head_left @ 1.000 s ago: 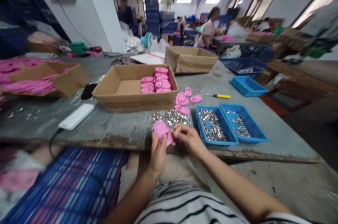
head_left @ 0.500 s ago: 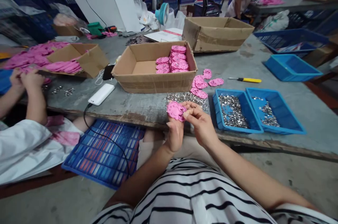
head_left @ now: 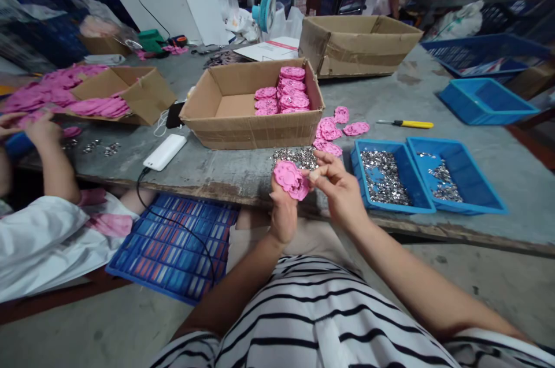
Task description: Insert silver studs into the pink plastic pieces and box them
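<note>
My left hand (head_left: pixel 284 215) grips a pink, flower-edged soft piece (head_left: pixel 288 176) and holds it up over the table's front edge. Just to the right of that piece, my right hand (head_left: pixel 347 194) has thumb and forefinger pinched together, fingertips close to its edge. Whatever small thing may be in the pinch is too small to make out. Behind both hands lies a loose pile of small shiny metal parts (head_left: pixel 299 156). Several more pink pieces (head_left: pixel 328 130) lie flat beyond the pile, beside a cardboard box (head_left: pixel 247 136) with stacked pink pieces (head_left: pixel 293 101) inside.
Two blue trays, a left one (head_left: pixel 359 174) and a right one (head_left: pixel 481 183), hold metal parts. A yellow-handled tool (head_left: pixel 414 123) lies behind them. A white power bank (head_left: pixel 165 152) with a cable is at left. A co-worker's hand (head_left: pixel 45 128) handles pink pieces at far left.
My right hand has moved slightly right, its fingertips drawing back from the pink piece. My left hand has tilted the piece a little. The whole view has shifted slightly.
</note>
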`<state>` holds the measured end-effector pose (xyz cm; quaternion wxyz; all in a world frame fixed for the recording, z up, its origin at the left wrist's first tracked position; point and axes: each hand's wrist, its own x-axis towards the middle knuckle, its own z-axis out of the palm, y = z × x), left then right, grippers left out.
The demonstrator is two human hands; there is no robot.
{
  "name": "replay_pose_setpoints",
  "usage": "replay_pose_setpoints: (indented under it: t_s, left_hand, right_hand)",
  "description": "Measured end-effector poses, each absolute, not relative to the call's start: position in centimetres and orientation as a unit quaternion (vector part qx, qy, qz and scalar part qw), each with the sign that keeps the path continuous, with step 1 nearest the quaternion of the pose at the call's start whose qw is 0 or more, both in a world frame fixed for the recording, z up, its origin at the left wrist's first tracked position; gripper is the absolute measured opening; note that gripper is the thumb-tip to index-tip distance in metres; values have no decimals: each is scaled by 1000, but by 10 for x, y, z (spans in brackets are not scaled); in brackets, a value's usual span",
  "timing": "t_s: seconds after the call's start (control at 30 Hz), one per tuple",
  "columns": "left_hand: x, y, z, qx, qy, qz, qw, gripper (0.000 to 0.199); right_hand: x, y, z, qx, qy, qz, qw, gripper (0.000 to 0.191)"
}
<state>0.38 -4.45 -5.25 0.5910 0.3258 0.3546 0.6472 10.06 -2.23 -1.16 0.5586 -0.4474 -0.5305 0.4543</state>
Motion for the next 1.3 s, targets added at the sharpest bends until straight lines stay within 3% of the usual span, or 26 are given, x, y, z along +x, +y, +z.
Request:
replay_pose_setpoints:
  t_s: [0.2, 0.53, 1.1, 1.3]
  left_hand:
    - [-5, -45, -30, 320, 306, 631, 637, 88]
    - [-11, -47, -21, 322, 298, 578, 688, 91]
    - [-14, -45, -30, 358, 310, 543, 693, 97]
    - [-14, -45, -29, 357, 310, 542, 695, 91]
  right_hand:
    - [124, -9, -2, -426, -753, 327, 380, 13]
    - [131, -5, 4, -365, -838, 277, 297, 16]
    - [132, -3, 9, -357, -843, 298, 269, 15]
    - [130, -6, 0, -386, -801, 342, 305, 14]
